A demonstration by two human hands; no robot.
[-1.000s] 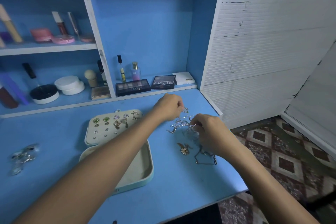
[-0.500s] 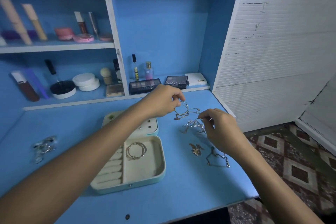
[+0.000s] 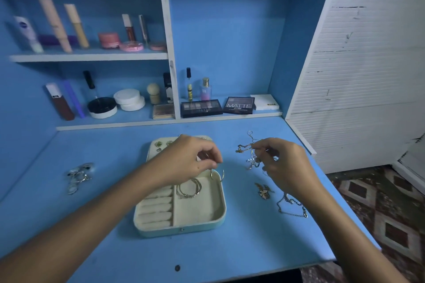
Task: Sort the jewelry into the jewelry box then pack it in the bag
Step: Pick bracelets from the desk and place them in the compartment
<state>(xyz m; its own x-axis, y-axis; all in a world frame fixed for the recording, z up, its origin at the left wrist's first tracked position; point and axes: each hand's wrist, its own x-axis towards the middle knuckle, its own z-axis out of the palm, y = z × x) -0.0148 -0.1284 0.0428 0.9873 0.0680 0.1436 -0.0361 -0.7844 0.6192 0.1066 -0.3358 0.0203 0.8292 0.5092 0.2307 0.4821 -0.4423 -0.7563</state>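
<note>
On the blue desk, far to the left, lies a small pile of silver jewelry, and behind it the shelf carries cosmetics. In the middle the open jewelry box holds hoop earrings in its right compartment, and the left hand pinches a thin hoop just above this compartment, its wrist hiding part of the lid. To the right, the right hand grips a tangled cluster of chains; a gold brooch and a chain bracelet lie near
</note>
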